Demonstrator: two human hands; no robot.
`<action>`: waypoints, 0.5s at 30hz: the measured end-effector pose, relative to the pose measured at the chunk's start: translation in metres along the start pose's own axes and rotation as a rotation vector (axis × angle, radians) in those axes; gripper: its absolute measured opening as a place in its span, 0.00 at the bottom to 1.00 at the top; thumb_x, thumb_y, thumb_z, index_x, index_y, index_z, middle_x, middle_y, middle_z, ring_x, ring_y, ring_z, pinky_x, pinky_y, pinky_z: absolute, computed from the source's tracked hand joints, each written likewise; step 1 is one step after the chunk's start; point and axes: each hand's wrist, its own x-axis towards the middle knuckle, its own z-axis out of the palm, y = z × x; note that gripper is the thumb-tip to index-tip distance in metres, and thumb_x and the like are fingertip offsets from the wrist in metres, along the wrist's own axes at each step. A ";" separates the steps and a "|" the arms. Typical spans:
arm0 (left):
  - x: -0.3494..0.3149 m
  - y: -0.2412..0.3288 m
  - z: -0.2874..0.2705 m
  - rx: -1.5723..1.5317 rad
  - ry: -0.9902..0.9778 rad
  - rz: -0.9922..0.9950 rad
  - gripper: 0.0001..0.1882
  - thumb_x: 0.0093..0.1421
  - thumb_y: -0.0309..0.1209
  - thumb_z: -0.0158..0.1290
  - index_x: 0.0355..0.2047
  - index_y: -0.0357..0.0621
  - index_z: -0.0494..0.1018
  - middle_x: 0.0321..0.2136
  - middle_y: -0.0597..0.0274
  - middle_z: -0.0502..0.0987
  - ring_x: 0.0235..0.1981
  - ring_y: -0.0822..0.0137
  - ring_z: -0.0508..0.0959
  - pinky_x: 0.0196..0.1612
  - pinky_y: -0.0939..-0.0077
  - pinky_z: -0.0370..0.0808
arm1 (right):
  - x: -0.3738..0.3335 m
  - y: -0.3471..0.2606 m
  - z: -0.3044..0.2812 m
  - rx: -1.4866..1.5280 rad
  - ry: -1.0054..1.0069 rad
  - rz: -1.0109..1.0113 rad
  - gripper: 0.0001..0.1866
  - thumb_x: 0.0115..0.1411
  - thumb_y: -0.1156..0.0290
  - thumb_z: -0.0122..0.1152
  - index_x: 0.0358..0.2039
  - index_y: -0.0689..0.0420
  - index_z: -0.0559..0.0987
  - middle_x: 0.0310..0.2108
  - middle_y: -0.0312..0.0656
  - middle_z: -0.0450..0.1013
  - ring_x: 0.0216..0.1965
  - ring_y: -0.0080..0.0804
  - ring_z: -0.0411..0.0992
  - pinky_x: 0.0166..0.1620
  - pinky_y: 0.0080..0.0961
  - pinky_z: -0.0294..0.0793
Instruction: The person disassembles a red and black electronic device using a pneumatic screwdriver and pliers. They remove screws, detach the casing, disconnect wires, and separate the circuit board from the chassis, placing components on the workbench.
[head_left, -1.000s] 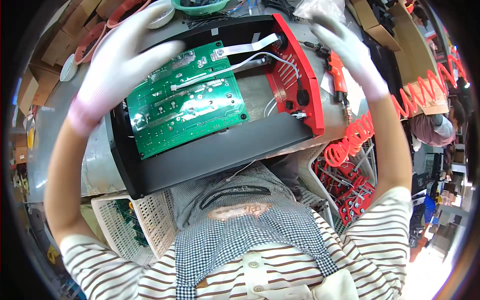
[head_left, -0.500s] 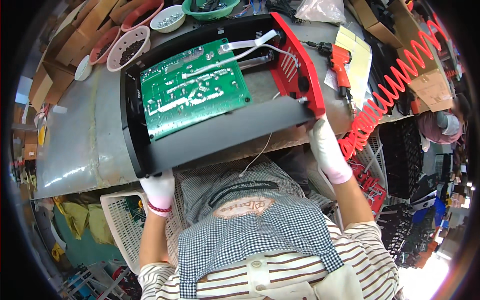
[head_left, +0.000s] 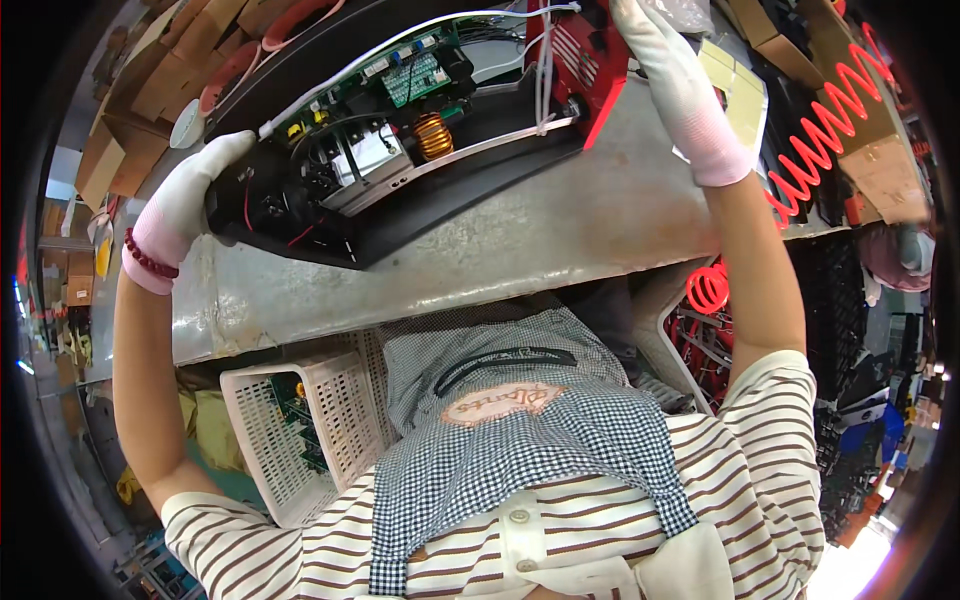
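While the long, open case (head_left: 450,190) lies between the two hands, its long axis runs on a slant from the left hand (head_left: 185,190) to the right hand (head_left: 680,95), with its red end panel (head_left: 590,75) farther from the near edge of the bench (head_left: 620,190) than its black end. At the case's black end, the left hand's thumb presses along the upper edge while its other fingers are mostly hidden behind and beneath; it looks closed around that end. Beside the case's red end, the right hand reaches with fingers nearly straight toward the far corner; the top of the view cuts them off, so I cannot tell whether they hold or only touch. Of the two, the left hand is nearer the case's closest corner. Inside the case, a copper coil (head_left: 433,136) sits just right of a silver block (head_left: 375,155). Whether the case rests flat or is partly raised, I cannot tell. A red hose (head_left: 708,288) lies to the case's right.
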 end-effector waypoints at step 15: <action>-0.036 -0.036 0.006 0.349 0.215 0.210 0.21 0.74 0.43 0.47 0.51 0.36 0.77 0.33 0.67 0.80 0.30 0.80 0.74 0.36 0.83 0.69 | -0.071 0.032 0.021 -0.358 0.121 -0.178 0.18 0.57 0.74 0.69 0.50 0.58 0.81 0.46 0.46 0.78 0.46 0.40 0.77 0.49 0.30 0.76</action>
